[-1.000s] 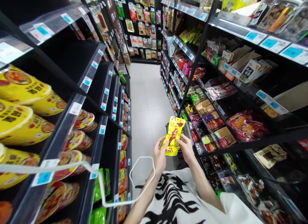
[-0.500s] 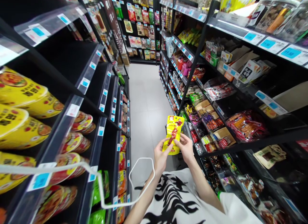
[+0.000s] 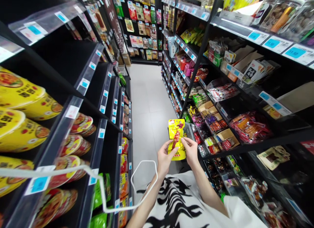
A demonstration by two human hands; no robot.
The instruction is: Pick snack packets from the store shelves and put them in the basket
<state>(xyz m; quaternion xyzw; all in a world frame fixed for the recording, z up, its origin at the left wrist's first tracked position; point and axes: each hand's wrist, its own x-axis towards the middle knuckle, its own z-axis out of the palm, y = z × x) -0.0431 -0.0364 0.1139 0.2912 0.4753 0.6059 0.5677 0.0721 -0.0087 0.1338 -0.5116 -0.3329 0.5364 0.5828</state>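
Observation:
A yellow snack packet (image 3: pixel 177 136) with a red figure printed on it stands upright in front of me, held from both sides. My left hand (image 3: pixel 164 159) pinches its lower left edge with thumb and fingers. My right hand (image 3: pixel 191 152) grips its right edge, fingers curled round it. Both hands are over the aisle floor, just left of the lower right-hand shelves. A white cord (image 3: pixel 143 182) loops past my left wrist.
Black shelves line both sides of a narrow aisle. Yellow and red noodle bowls (image 3: pixel 22 100) fill the left shelves. Boxes and snack packets (image 3: pixel 247 126) fill the right shelves. Grey tiled floor (image 3: pixel 147 100) runs to a far wall of hanging packets.
The packet has straightened from a rightward tilt to upright and dropped slightly. Both hands stay on it and have shifted a little.

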